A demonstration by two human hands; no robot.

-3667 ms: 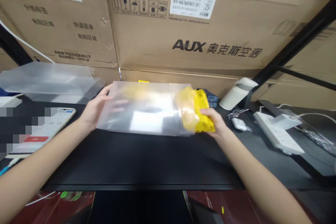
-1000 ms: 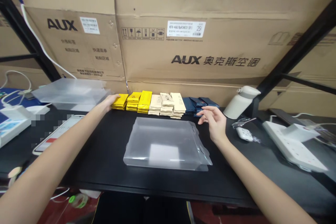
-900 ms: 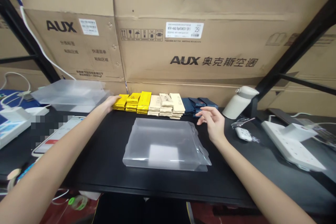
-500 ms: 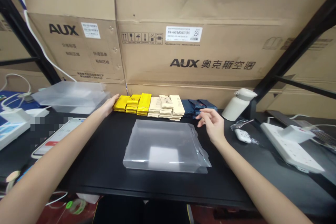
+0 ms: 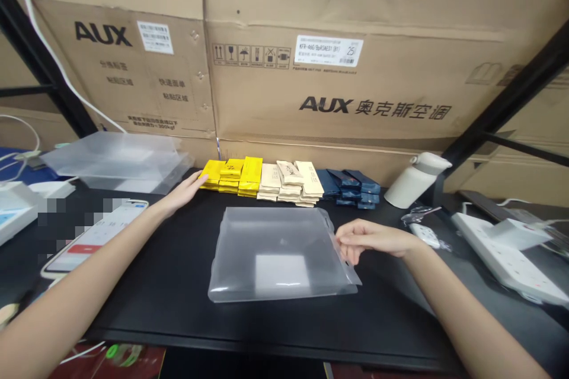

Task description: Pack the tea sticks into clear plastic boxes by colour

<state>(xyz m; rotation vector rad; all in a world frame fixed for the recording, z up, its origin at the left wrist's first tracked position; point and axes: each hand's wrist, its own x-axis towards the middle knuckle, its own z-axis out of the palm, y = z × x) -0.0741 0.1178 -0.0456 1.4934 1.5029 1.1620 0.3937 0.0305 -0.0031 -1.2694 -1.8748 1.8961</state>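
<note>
A frosted clear plastic box point(image 5: 275, 251) lies flat on the black table point(image 5: 178, 284). My right hand point(image 5: 373, 240) rests at its right edge, fingers loosely curled and touching the box's flap. My left hand point(image 5: 184, 192) stretches out flat beside the yellow packets point(image 5: 231, 174), fingertips near the leftmost stack. Behind the box runs a row of stacked packets: yellow, then cream point(image 5: 291, 180), then dark blue point(image 5: 351, 186).
A pile of flat frosted boxes point(image 5: 115, 154) sits at the back left. A phone point(image 5: 95, 237) lies at the left. A white bottle point(image 5: 415, 177), a small remote point(image 5: 424, 234) and a white power strip point(image 5: 507, 249) stand at the right. Large AUX cartons point(image 5: 338, 71) wall the back.
My right hand has come back from the dark blue packets to the right edge of the frosted box. My left hand has slipped slightly off the yellow packets.
</note>
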